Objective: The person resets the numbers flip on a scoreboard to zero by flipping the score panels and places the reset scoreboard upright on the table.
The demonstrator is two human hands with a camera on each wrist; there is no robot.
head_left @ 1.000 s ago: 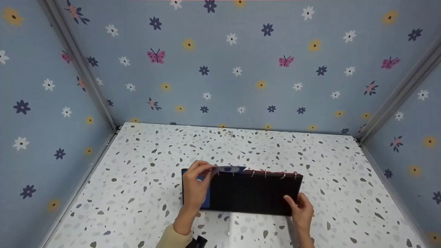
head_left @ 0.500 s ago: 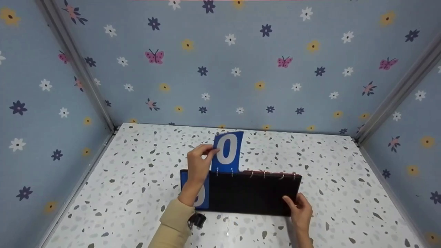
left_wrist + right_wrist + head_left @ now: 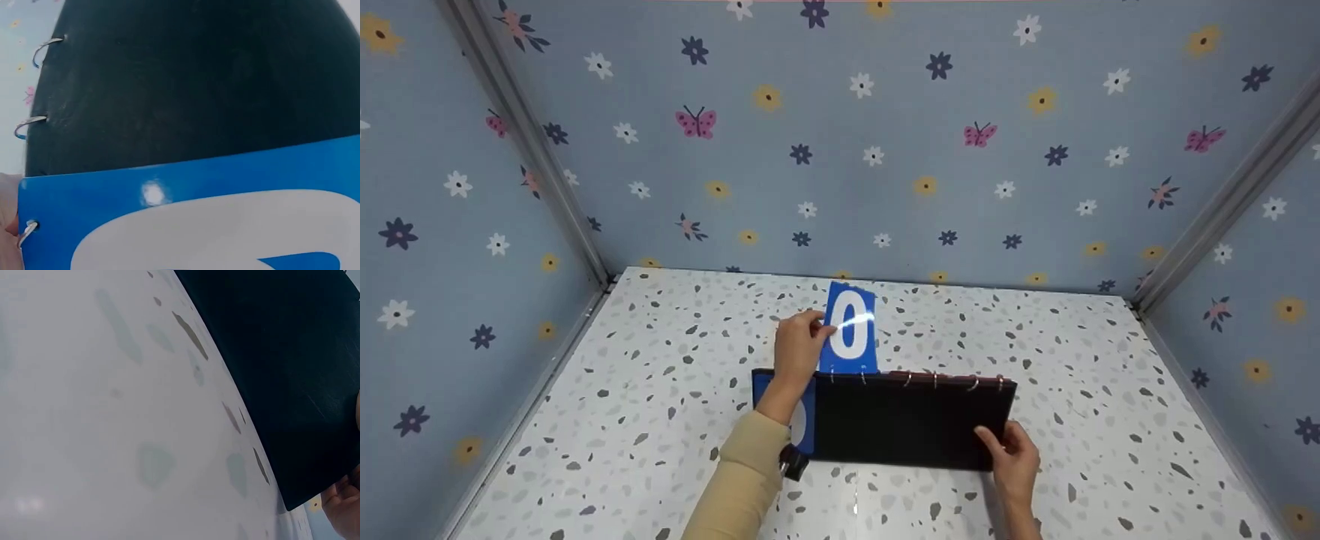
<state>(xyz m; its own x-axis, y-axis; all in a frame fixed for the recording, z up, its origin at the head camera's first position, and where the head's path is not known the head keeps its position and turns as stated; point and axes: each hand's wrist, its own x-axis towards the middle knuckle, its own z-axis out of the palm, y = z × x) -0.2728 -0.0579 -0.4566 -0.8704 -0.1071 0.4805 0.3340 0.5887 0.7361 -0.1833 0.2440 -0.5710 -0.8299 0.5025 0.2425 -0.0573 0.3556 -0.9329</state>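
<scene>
A flip scoreboard point(image 3: 904, 420) with a black face stands on the table, metal rings along its top edge. My left hand point(image 3: 796, 351) pinches the left edge of a blue number card point(image 3: 851, 360), which bears a white 0 and rises above the top edge on two rings. Another blue number card point(image 3: 808, 397) lies against the board's left end, partly hidden by my left forearm; a blue card point(image 3: 107, 194) also fills the lower left wrist view. At the board's right end my right hand point(image 3: 1016, 459) grips the side, thumb on the black face.
The speckled white table point(image 3: 697, 322) extends around the scoreboard. Blue flowered panels point(image 3: 840, 127) enclose it at the back and both sides, with metal posts point(image 3: 529, 135) at the corners. Reddish edges show behind the board's right-hand rings point(image 3: 936, 379).
My left hand has swung the blue 0 card up from nearly edge-on, so its printed face shows above the board. It now tilts slightly differently. My right hand keeps its grip.
</scene>
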